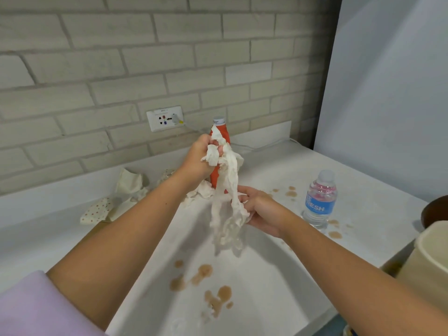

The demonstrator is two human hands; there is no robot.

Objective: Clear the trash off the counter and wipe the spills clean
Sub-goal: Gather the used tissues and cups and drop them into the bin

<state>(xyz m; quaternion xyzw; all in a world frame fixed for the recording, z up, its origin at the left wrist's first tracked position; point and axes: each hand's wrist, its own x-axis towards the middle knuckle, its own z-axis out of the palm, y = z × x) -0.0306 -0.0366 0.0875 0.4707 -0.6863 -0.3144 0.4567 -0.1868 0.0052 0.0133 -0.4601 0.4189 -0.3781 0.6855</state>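
Note:
A long, crumpled white paper towel (226, 214) hangs in the air over the white counter (266, 275). My left hand (198, 156) grips its upper end, raised in front of a red bottle (221, 141). My right hand (260, 209) holds the towel's lower middle part from the right. Brown spills (206, 284) lie on the counter below the towel, near the front. More brown spots (289, 193) sit to the right, and others (335, 234) lie by a water bottle.
A clear water bottle (320, 200) with a blue label stands at the right. Crumpled wrappers and dotted paper (116, 202) lie at the back left, more crumpled tissue (201, 192) by the red bottle. A beige bin (429, 265) stands at the right edge. A brick wall with an outlet (164, 117) is behind.

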